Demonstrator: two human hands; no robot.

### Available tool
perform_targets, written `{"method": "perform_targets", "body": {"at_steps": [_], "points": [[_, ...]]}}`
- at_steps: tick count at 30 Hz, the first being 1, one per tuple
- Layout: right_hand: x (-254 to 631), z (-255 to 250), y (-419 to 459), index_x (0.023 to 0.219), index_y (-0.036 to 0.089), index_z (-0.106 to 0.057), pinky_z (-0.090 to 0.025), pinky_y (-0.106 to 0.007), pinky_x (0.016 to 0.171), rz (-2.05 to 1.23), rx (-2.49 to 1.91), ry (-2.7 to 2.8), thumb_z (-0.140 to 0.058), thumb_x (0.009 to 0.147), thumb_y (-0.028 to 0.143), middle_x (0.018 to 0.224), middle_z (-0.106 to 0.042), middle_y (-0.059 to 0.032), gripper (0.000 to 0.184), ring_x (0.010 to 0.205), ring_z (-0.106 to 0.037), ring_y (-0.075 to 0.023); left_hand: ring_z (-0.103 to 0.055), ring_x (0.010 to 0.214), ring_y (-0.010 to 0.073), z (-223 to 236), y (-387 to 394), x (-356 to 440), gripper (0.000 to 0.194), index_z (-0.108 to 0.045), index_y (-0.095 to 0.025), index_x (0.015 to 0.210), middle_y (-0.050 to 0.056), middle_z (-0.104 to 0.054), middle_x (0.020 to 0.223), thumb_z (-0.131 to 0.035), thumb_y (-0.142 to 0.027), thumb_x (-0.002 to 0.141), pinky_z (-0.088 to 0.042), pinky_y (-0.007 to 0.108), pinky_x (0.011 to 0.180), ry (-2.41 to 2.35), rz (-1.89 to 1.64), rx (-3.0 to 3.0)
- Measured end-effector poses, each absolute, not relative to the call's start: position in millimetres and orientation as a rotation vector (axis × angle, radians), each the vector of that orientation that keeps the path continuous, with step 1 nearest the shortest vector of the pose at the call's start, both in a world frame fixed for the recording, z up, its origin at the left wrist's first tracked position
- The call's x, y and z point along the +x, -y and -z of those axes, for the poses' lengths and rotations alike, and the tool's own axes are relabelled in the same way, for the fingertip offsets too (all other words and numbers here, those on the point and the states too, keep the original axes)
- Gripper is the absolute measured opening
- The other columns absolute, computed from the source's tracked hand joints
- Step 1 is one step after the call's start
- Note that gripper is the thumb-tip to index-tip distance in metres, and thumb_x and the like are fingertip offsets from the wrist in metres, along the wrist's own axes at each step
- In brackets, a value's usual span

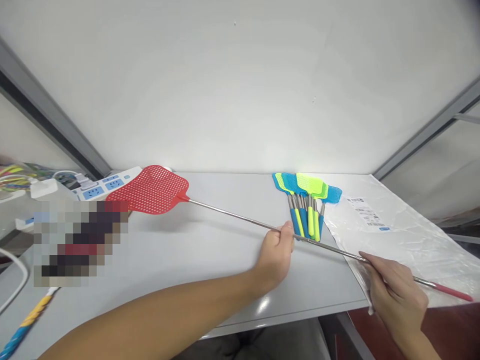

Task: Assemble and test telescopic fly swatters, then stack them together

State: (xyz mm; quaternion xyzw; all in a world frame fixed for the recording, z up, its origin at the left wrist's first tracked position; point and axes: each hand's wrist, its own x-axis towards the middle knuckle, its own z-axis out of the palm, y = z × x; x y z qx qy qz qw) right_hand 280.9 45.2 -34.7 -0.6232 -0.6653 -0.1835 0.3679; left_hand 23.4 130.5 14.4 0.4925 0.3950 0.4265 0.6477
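A red fly swatter (159,192) with a perforated head and a long telescopic metal rod stretches slantwise across the table, held above it. My left hand (277,250) is closed around the middle of the rod. Farther down, my right hand (395,292) grips the lower rod, short of the red handle at the right end. Beyond my left hand lies a pile of several short fly swatters (309,185) with blue, yellow-green and green heads, their handles pointing toward me.
A white plastic mailing bag (405,235) with a printed label covers the table's right side. At the left stand a white power strip (93,192) with plugs and a cable wrapped in yellow and blue (30,320). A pixelated patch hides something there. A pale wall (240,100) rises behind the table.
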Motion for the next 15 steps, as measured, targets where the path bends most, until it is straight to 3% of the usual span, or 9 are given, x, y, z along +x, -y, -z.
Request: {"method": "perform_targets", "body": {"at_steps": [5, 15], "points": [[271.9, 34.4, -44.5, 0.112, 0.026, -0.065, -0.049, -0.038, 0.081, 0.402, -1.548, 1.789, -0.058, 0.088, 0.013, 0.093, -0.069, -0.0028, 0.029, 0.082, -0.064, -0.0203, -0.019, 0.048, 0.0104, -18.8, -123.4, 25.2, 0.054, -0.028, -0.022, 0.056, -0.005, -0.021, 0.051, -0.032, -0.060, 0.093, -0.016, 0.030, 0.048, -0.901, -0.853, 1.179], [273.6, -11.6, -49.4, 0.114, 0.028, -0.066, -0.046, -0.036, 0.080, 0.453, -1.596, 1.907, -0.056, 0.091, 0.023, 0.092, -0.071, -0.0012, 0.025, 0.083, -0.065, -0.0195, -0.016, 0.050, 0.0100, -5.8, -133.6, 28.8, 0.055, -0.024, -0.022, 0.057, -0.006, -0.019, 0.052, -0.029, -0.063, 0.094, -0.014, 0.030, 0.049, -0.742, -0.892, 1.138]]}}
